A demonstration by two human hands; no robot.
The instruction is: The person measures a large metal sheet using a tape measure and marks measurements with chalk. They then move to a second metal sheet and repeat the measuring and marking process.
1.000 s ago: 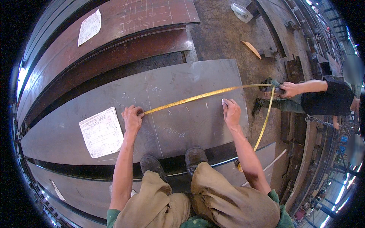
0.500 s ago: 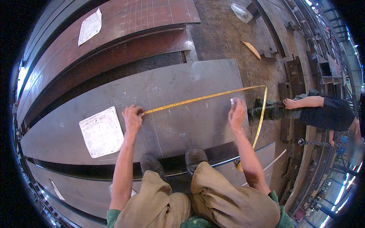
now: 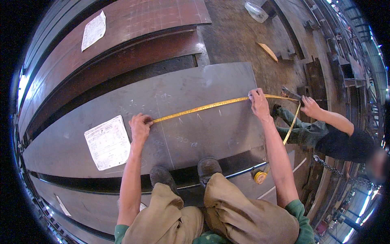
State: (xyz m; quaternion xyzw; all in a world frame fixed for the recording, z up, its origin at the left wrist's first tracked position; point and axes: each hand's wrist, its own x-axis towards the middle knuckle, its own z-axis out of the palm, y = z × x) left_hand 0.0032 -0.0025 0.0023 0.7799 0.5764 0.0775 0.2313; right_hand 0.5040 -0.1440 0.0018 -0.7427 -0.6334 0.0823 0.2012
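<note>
A yellow tape measure blade [image 3: 202, 108] stretches across a grey steel plate [image 3: 211, 85]. My left hand [image 3: 140, 125] is closed on the blade's end, beside a thin line drawn across the plate. My right hand [image 3: 259, 105] is closed at the blade near the plate's right edge; a small whitish piece, apparently chalk, shows faintly at its fingertips. Beyond that hand the blade runs past the edge, then folds back toward the round yellow tape case [image 3: 260, 176], which lies below my right forearm. Several chalk ticks and faint writing mark the plate.
Left of my left hand lies a printed sheet [image 3: 107, 142]; another paper [image 3: 94, 31] rests on a reddish steel beam [image 3: 154, 18]. At the right a co-worker [image 3: 345, 132] reaches toward the tape's bend with a dark object. A wood piece [image 3: 267, 52] lies on the floor.
My right hand has moved up and right onto the blade. The co-worker's hand has lifted toward the tape's bend, which has shifted right. The tape case shows more fully.
</note>
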